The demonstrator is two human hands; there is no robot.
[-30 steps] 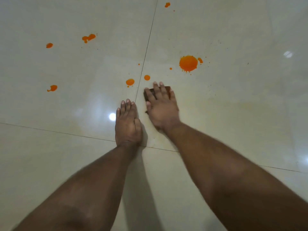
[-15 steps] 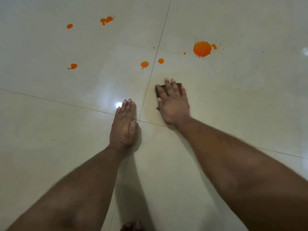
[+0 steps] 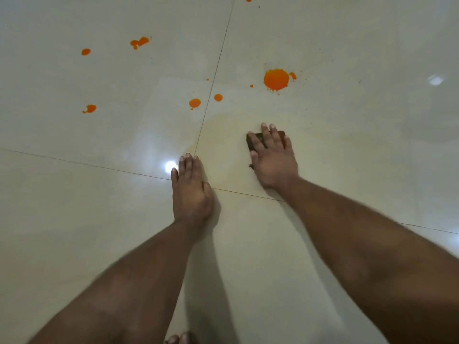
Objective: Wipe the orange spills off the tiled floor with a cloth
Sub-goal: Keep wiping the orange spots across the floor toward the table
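Head view, right hand (image 3: 273, 157) flat, pressing cloth (image 3: 253, 142), left hand (image 3: 191, 189) flat on floor (image 3: 99, 219)

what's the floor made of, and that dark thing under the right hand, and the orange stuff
Floor: looks like glazed, polished tile, pale cream; it mirrors lamp glare and has thin grout lines.
Dark cloth: brown, matte, flat under the right hand; probably fabric, though too covered to be sure.
Orange spill: an opaque liquid, judging by its round pool with spiky splash edges and tiny satellite drops; which liquid, I can't tell.
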